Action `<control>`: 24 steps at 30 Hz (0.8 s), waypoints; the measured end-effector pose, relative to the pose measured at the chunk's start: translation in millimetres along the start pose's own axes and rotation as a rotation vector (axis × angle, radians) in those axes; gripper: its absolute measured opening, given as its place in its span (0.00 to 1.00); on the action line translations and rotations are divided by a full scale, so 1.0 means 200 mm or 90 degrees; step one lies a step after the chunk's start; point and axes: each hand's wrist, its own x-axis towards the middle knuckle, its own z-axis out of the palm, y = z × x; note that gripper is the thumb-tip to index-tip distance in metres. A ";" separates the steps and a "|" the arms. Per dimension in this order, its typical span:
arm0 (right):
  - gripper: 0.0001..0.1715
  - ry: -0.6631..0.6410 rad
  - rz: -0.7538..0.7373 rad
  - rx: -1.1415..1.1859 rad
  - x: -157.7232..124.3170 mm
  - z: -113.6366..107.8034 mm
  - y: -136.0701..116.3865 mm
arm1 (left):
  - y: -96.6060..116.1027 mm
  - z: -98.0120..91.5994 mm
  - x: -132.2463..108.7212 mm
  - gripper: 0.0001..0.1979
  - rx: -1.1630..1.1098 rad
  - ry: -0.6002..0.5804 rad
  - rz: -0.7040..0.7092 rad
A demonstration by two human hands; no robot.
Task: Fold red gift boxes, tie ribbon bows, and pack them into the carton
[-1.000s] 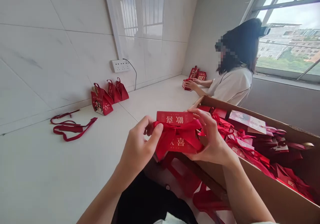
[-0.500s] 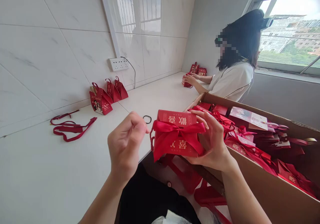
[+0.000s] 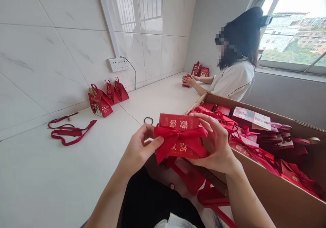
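Observation:
A red gift box (image 3: 179,150) with gold characters is held in front of me, above the table's edge. A wide red ribbon bow (image 3: 179,135) crosses its top face. Wrapped round the box's right end is my right hand (image 3: 216,139), thumb below and fingers above. My left hand (image 3: 142,145) pinches the left loop of the bow between thumb and fingers at the box's left side. The box's underside is hidden.
To the right, an open cardboard box (image 3: 244,167) holds several red gift boxes. Three red bags (image 3: 102,104) stand by the tiled wall, near loose red ribbons (image 3: 73,133) and a black hair tie (image 3: 148,120). A co-worker (image 3: 231,75) handles a red box farther back.
My left hand has come in from beside the gift box and closed on the bow's left loop. My right hand keeps its hold on the box.

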 end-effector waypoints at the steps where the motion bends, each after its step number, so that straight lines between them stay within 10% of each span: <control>1: 0.60 -0.006 0.012 0.006 0.00 0.00 0.00 | -0.01 0.00 0.01 0.13 0.014 0.006 -0.001; 12: 0.59 -0.019 0.044 0.034 -0.03 -0.02 0.00 | -0.06 0.08 0.06 0.43 -0.177 -0.072 -0.054; 21: 0.35 -0.021 0.191 0.308 -0.04 0.04 -0.01 | -0.12 0.24 0.10 0.26 -0.098 0.196 0.044; 24: 0.22 0.114 0.291 0.396 -0.03 0.11 0.02 | -0.16 0.26 0.10 0.18 -0.101 0.241 0.080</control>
